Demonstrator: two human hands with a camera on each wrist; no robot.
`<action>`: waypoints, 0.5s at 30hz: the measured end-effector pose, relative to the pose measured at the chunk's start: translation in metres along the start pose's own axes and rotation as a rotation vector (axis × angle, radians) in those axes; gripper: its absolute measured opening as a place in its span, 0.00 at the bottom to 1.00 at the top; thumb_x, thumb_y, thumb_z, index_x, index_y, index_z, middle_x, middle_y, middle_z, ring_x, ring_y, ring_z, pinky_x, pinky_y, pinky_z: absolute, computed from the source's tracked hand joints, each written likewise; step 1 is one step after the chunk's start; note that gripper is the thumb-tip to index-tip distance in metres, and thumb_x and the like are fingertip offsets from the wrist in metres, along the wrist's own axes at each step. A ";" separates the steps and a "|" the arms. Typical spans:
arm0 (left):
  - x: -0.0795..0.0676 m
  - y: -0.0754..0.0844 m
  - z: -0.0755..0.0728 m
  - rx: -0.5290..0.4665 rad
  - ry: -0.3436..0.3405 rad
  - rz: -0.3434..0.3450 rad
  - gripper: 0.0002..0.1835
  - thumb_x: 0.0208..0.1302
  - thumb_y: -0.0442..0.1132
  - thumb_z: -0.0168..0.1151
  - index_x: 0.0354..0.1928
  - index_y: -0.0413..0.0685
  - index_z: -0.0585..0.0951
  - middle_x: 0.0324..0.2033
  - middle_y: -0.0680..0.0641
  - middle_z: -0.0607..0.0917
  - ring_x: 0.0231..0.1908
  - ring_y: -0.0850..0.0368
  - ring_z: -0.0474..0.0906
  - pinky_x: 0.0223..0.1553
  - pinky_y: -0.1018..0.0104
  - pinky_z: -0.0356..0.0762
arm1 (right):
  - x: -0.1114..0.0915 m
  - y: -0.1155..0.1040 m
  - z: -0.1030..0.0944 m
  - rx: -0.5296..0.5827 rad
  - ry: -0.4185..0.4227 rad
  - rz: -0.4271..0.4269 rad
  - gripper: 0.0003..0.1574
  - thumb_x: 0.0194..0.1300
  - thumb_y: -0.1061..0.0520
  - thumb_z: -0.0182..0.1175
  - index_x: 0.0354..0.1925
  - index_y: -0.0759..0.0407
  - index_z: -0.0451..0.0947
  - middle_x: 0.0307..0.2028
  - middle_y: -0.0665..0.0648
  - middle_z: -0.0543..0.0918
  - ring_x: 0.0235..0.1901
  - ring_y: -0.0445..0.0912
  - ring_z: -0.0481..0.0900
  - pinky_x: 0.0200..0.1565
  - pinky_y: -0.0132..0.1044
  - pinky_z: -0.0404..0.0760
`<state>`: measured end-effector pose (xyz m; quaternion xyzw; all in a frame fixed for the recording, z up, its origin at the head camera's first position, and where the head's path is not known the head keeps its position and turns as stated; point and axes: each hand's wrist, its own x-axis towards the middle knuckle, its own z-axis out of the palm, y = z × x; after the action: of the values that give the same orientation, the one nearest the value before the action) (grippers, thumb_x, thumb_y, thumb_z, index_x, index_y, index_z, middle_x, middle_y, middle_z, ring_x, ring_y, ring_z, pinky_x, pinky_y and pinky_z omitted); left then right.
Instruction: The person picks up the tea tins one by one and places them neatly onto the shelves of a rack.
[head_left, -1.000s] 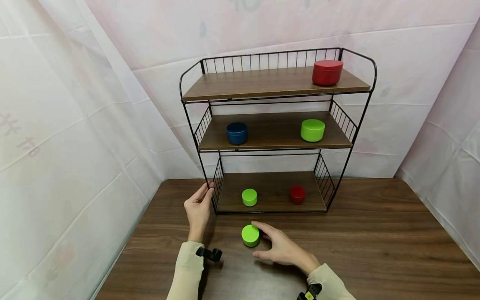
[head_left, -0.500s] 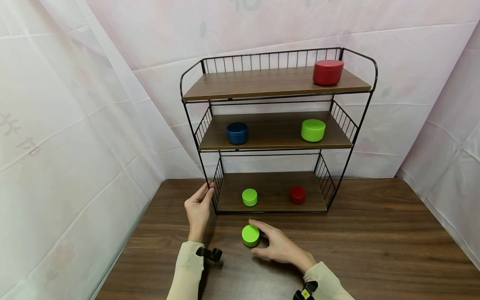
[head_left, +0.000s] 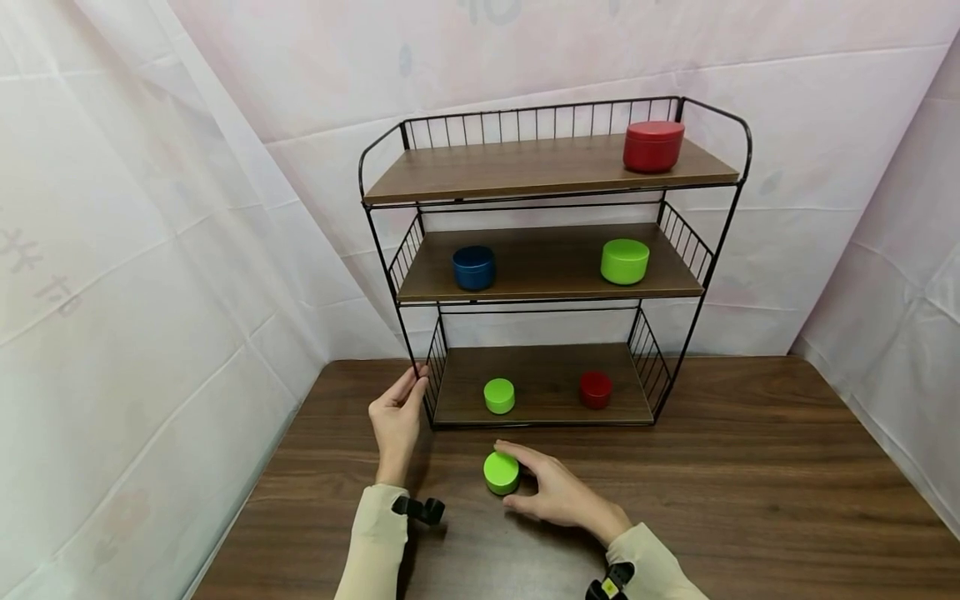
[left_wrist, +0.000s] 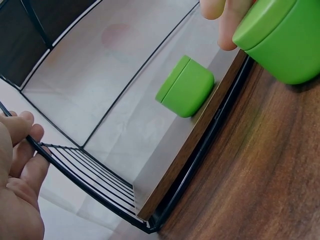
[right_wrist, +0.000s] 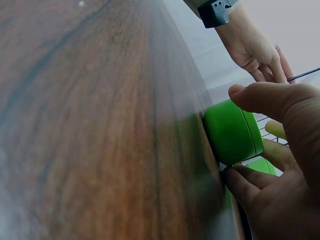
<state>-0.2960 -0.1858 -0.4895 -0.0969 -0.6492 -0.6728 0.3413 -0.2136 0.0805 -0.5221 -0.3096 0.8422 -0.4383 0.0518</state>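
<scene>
In the head view my left hand [head_left: 397,421] pinches the left front post of a black wire rack [head_left: 411,357] between thumb and fingertips. A round lidded green tin [head_left: 501,472] stands on the table before the rack. My right hand [head_left: 558,492] is spread around it, forefinger at its far side and thumb at its near side, a small gap showing by the thumb. The right wrist view shows the same tin [right_wrist: 230,132] between thumb and fingers, sitting on the tabletop. On the bottom shelf are a smaller green tin [head_left: 498,396] and a red tin [head_left: 596,390].
A blue tin [head_left: 474,267] and a larger green tin [head_left: 625,262] sit on the middle shelf [head_left: 547,254]. A big red tin [head_left: 653,147] rests at the right of the top shelf [head_left: 517,167]. Pale cloth [head_left: 315,75] hangs behind the wooden table [head_left: 750,483].
My right hand has shifted slightly left, bringing thumb and fingers further around the front green tin, then nearly stopped. The left hand and the tins have stayed in place.
</scene>
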 end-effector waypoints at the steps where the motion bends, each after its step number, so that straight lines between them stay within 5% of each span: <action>1: 0.000 0.000 0.000 0.002 0.000 -0.002 0.17 0.65 0.29 0.70 0.54 0.27 0.84 0.46 0.29 0.87 0.48 0.52 0.89 0.48 0.73 0.84 | 0.000 0.000 0.000 -0.004 0.001 -0.003 0.48 0.64 0.54 0.74 0.77 0.55 0.65 0.75 0.54 0.70 0.73 0.51 0.70 0.72 0.51 0.70; 6: 0.000 0.000 -0.001 0.003 -0.003 -0.004 0.16 0.65 0.27 0.70 0.54 0.27 0.84 0.46 0.25 0.86 0.49 0.44 0.88 0.47 0.74 0.84 | 0.000 0.000 0.001 -0.006 0.003 -0.015 0.47 0.64 0.55 0.73 0.76 0.55 0.66 0.75 0.54 0.69 0.72 0.52 0.70 0.72 0.51 0.70; 15: 0.000 0.000 -0.001 -0.021 -0.001 -0.013 0.17 0.64 0.28 0.70 0.54 0.27 0.84 0.46 0.27 0.87 0.48 0.48 0.88 0.47 0.72 0.85 | 0.001 0.000 0.001 -0.003 0.005 -0.036 0.45 0.65 0.55 0.73 0.75 0.59 0.67 0.74 0.58 0.70 0.72 0.56 0.71 0.71 0.55 0.71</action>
<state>-0.2956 -0.1865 -0.4893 -0.0966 -0.6430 -0.6817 0.3354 -0.2139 0.0794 -0.5228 -0.3237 0.8374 -0.4385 0.0411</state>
